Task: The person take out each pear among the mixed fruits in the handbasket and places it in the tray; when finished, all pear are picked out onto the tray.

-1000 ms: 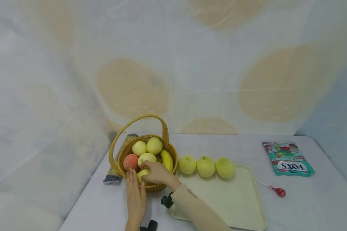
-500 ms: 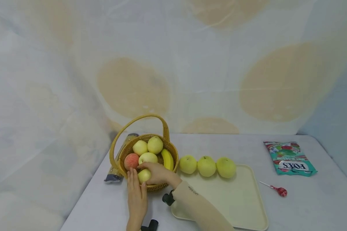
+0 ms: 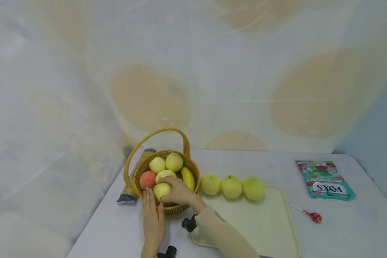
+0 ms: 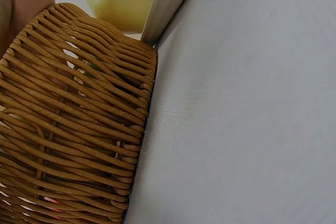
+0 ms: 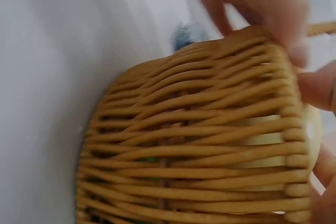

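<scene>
Right hand (image 3: pixel 178 191) is inside the wicker basket (image 3: pixel 173 210) at its 6 o'clock, grip curled round a yellow-green fruit (image 3: pixel 160 190). The hand covers that fruit's 3 o'clock side; underside out of sight. Fingers also clip the bottom of the middle fruit (image 3: pixel 165 173).

Left hand (image 3: pixel 153 221) lies against the basket's outside at 7 o'clock: fingers straight and together, thumb apart, nothing held. Its forearm is cut off by the bottom edge.

Also in the basket: red fruit (image 3: pixel 147 180) at 9, two pale fruits (image 3: pixel 174 162) at 11 and 1, banana (image 3: pixel 188 178) at 3, lower end blocked by the right hand. Packet (image 3: pixel 127 198) outside at 9, mostly behind basket and handle.

Tray (image 3: pixel 251 229) at the basket's 4 o'clock; sleeve (image 3: pixel 224 231) covers part, near edge runs out of frame. Three-fruit row (image 3: pixel 231 186) along its far side. Lollipop (image 3: pixel 315 217) and FOX'S bag (image 3: pixel 325 180) further out at 3 on the desk (image 3: pixel 100 233), print upside down.

Left wrist view: mostly weave, plus a cropped patch of skin at 10, probably the right hand. Right wrist view: fingers blurred at 1, cropped at 3.
</scene>
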`<state>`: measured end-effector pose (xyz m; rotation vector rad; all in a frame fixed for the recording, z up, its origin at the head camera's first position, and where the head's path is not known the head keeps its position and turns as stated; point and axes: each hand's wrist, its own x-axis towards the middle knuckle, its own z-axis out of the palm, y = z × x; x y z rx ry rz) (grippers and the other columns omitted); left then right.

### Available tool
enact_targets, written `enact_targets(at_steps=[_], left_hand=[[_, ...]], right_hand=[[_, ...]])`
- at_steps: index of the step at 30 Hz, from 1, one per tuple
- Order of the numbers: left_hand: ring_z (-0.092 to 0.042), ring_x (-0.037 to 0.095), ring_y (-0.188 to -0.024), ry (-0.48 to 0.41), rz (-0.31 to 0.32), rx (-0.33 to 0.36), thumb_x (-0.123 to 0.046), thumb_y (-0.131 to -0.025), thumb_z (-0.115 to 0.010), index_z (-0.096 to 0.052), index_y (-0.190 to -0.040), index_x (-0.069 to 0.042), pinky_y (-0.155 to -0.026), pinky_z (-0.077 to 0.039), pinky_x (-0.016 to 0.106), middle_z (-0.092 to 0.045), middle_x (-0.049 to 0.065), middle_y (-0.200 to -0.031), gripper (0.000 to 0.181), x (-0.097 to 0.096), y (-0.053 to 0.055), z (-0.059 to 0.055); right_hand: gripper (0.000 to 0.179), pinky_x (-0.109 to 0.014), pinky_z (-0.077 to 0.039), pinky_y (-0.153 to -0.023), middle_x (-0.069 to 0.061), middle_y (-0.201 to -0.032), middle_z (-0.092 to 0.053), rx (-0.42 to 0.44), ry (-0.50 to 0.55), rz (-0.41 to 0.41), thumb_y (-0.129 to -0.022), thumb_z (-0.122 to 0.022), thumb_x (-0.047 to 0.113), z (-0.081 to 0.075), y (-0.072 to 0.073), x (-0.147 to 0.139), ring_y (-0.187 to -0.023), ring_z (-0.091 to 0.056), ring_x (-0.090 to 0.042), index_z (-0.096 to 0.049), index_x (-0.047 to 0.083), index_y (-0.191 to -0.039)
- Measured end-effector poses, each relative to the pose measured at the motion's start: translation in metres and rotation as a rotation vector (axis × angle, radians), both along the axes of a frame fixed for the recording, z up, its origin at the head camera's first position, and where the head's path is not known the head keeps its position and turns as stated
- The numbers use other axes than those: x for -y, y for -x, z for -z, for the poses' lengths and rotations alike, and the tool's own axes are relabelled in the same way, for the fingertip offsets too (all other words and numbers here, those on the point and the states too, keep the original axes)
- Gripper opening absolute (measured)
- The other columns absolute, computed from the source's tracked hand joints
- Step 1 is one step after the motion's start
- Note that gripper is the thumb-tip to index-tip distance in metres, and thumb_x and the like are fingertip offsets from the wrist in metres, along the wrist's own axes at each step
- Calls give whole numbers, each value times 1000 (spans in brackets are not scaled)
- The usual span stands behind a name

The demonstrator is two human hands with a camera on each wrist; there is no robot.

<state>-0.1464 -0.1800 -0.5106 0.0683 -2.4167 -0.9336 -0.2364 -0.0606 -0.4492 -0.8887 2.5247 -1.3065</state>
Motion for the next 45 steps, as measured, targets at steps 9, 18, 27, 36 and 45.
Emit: enact_targets(at_steps=[9, 18, 27, 36, 45], left_hand=[[-11, 34, -151, -11, 3, 50, -20, -103, -45, -19, -154, -1, -123, -10, 46, -17, 17, -162, 60, -1, 0, -3], [-12, 35, -151, 10, 1, 4, -13, -100, -49, -19, -154, -1, -123, -2, 29, -18, 18, -162, 62, -2, 0, -2], [-12, 35, -150, 23, 6, -5, -16, -102, -45, -19, -154, -1, -121, 3, 22, -20, 21, -160, 60, -1, 0, -2], [-13, 35, -150, 33, 10, -40, -13, -101, -46, -20, -153, 1, -118, 5, 16, -22, 24, -159, 60, 0, 0, 0], [-15, 37, -150, 46, 14, -77, -12, -100, -48, -21, -153, 2, -116, 6, 13, -24, 25, -157, 60, -1, 1, 1]], right_hand=[[50, -42, -48, -95, -3, -142, -50, 261, 311, 45, -86, -69, 19, -2, 4, -13, -119, -51, -22, -56, 26, -134], [55, -30, -55, -73, -16, -148, -37, 481, 643, 36, -91, -60, 10, -3, 11, -23, -98, -59, -17, -46, 19, -144], [60, -30, -51, -75, -18, -154, -27, 575, 817, 7, -93, -51, 9, -2, 11, -26, -106, -54, -23, -32, 13, -150], [66, -55, -42, -99, -20, -152, -22, 692, 991, -18, -88, -42, 11, -1, 6, -35, -127, -41, -31, -18, 11, -149], [61, -47, -46, -87, -11, -149, -23, 655, 1034, -59, -87, -42, 10, -9, 1, -52, -121, -43, -27, -23, 16, -145]])
